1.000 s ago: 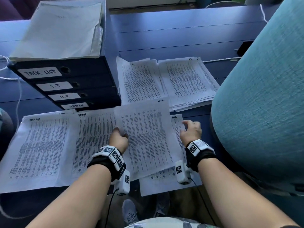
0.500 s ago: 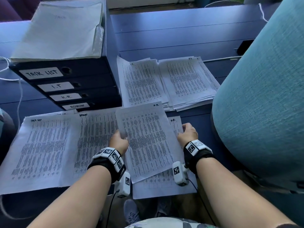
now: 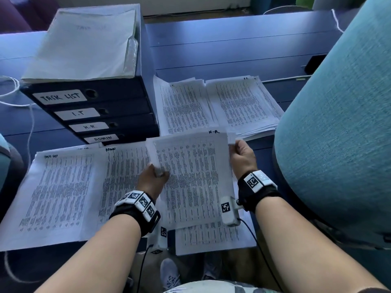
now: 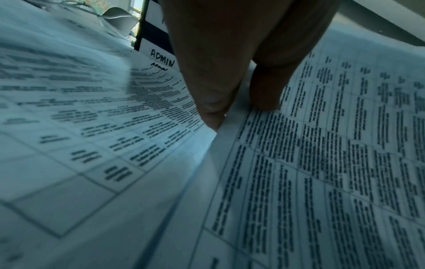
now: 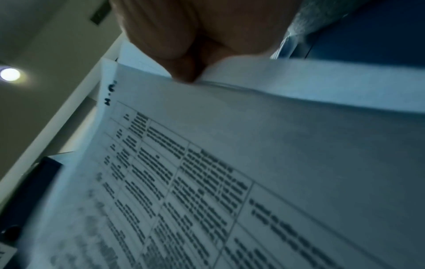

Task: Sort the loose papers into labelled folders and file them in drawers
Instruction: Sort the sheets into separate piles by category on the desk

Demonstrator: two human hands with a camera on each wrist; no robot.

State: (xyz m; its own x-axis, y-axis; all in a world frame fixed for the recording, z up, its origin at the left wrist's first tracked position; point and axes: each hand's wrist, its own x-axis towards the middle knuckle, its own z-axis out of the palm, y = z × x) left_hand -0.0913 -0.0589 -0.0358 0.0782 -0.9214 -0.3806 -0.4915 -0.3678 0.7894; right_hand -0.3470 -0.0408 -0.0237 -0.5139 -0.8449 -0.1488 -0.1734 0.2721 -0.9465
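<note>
Your left hand (image 3: 152,180) pinches the left edge of a printed sheet (image 3: 194,178) marked H.R., thumb on top. Your right hand (image 3: 242,157) grips its right edge near the top corner, fingers curled round the paper. The sheet is held just above another sheet (image 3: 213,237) on the blue desk (image 3: 232,45). To its left lie two more paper piles (image 3: 63,193); beyond it, two stacks (image 3: 213,104). The drawer unit (image 3: 101,115), labelled TASK LIST, I.T, H.R., ADMIN, stands to the far left, with folders (image 3: 84,43) on top.
</note>
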